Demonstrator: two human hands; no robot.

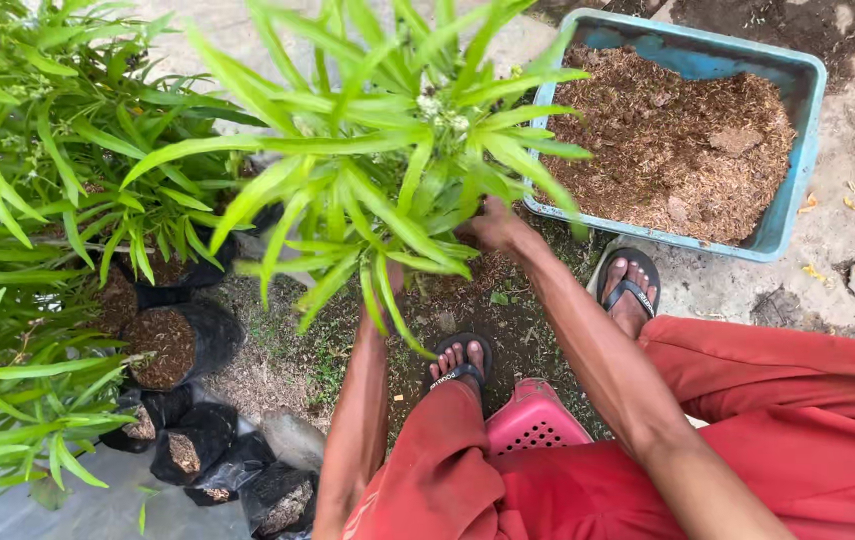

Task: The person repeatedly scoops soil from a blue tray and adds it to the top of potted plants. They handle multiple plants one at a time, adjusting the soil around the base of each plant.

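A leafy green plant with long narrow leaves and small white flowers stands on the ground in front of me. My right hand reaches under its foliage and grips it near the stem. My left hand is mostly hidden behind the leaves, low at the plant's base; what it holds I cannot tell. My forearms stretch forward from my red trousers, and my feet in black sandals rest on the soil either side.
A blue rectangular tub filled with brown husk mix sits at the upper right. Black grow bags of soil and more potted plants crowd the left. A pink perforated stool is under me. Grey sheeting lies at the bottom left.
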